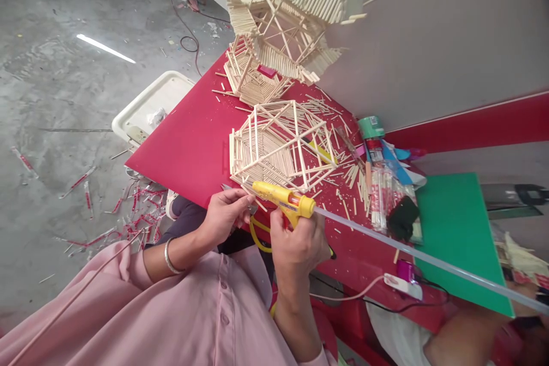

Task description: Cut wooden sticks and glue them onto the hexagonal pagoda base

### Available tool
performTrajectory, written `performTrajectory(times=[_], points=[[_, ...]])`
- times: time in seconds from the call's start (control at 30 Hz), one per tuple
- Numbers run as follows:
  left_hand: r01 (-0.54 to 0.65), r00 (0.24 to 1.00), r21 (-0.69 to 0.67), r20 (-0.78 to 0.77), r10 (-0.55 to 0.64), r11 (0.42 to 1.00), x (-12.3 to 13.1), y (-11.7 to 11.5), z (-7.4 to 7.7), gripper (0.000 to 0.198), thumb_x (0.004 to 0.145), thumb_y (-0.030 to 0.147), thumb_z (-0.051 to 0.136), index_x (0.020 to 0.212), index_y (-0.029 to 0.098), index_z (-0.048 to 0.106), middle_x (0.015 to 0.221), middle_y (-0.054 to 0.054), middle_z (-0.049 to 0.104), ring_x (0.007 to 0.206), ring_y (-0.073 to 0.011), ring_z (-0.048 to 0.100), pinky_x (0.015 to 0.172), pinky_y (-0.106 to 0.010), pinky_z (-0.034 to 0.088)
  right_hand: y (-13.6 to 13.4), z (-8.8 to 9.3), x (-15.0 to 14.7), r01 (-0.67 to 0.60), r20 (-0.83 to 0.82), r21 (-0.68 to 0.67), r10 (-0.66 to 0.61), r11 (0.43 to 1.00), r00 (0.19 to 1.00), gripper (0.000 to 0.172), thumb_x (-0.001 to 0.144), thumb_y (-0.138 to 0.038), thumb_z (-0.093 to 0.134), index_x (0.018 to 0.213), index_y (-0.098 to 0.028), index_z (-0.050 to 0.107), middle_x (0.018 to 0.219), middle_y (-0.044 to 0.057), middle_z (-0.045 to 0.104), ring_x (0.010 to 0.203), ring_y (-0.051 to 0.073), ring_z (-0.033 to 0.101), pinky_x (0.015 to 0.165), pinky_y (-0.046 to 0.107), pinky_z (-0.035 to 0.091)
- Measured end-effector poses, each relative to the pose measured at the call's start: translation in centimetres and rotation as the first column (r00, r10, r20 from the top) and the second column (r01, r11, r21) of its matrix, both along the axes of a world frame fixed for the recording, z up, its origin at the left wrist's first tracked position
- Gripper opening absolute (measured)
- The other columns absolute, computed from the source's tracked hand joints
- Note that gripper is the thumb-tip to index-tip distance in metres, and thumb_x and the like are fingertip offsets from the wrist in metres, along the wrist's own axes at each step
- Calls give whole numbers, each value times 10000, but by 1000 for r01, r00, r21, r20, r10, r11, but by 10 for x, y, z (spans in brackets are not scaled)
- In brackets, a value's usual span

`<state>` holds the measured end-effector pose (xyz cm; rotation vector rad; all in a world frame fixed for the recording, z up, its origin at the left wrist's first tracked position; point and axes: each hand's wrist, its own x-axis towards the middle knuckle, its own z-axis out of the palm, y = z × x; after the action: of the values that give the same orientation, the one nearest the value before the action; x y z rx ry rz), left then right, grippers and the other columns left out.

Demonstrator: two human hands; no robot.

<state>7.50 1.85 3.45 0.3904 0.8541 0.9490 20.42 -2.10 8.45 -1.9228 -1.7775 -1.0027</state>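
My right hand [298,243] is closed around the handle of a yellow glue gun [283,199], with a long clear glue stick [429,263] trailing out behind it to the right. The gun's nozzle points left toward my left hand [225,213]. That hand is pinched shut on a thin wooden stick [253,193] at the near edge of the red table [193,143]. Just beyond both hands stands a hexagonal frame of wooden sticks [281,146].
More stick-built models [278,28] stand at the table's far end. Loose sticks, a teal tape roll [371,126], packets and a green mat [454,229] lie to the right. A white tray [150,106] sits off the table's left edge. Scraps litter the concrete floor.
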Motion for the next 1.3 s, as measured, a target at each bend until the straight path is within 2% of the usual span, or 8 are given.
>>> performTrajectory(times=[0.3, 0.63, 0.77, 0.97, 1.3], points=[[-2, 1000, 6, -9, 2, 1000, -1, 1, 4, 444, 618, 541, 875, 715, 146, 696, 413, -1, 579, 324, -75, 430, 351, -204, 297, -1, -5, 2, 18, -12, -13, -18, 1000, 1000, 185, 849, -277, 620, 1013, -195, 604, 757, 61, 638, 622, 218, 633, 528, 298, 440], [-7, 1000, 6, 7, 7, 1000, 0, 1, 2, 440, 610, 532, 882, 727, 145, 707, 414, 1, 581, 335, -81, 450, 355, -194, 296, -1, -3, 2, -6, 14, 0, 6, 1000, 1000, 203, 846, -263, 644, 1027, -184, 598, 743, 59, 644, 606, 218, 622, 525, 298, 425], [-2, 1000, 6, -5, 2, 1000, -1, 1, 3, 444, 613, 540, 878, 724, 146, 704, 414, -2, 584, 330, -81, 446, 354, -196, 290, -3, -4, 4, 4, -9, -33, -5, 999, 1000, 220, 843, -252, 627, 1055, -192, 609, 784, 68, 657, 621, 217, 635, 535, 301, 434], [2, 1000, 26, -17, -1, 1000, -1, 1, -1, 410, 657, 520, 861, 738, 147, 712, 429, -1, 593, 326, -73, 427, 346, -199, 279, -2, -3, 5, -4, 35, -4, 4, 1000, 999, 158, 852, -286, 648, 965, -192, 590, 683, 34, 608, 588, 211, 602, 517, 296, 417], [6, 999, 26, -48, -4, 1000, 1, 3, -1, 421, 641, 516, 865, 735, 132, 721, 433, 3, 589, 343, -69, 429, 347, -194, 286, -3, -4, 7, 32, 33, -2, -32, 999, 999, 173, 837, -280, 643, 970, -180, 597, 710, 26, 607, 600, 188, 606, 525, 272, 421]])
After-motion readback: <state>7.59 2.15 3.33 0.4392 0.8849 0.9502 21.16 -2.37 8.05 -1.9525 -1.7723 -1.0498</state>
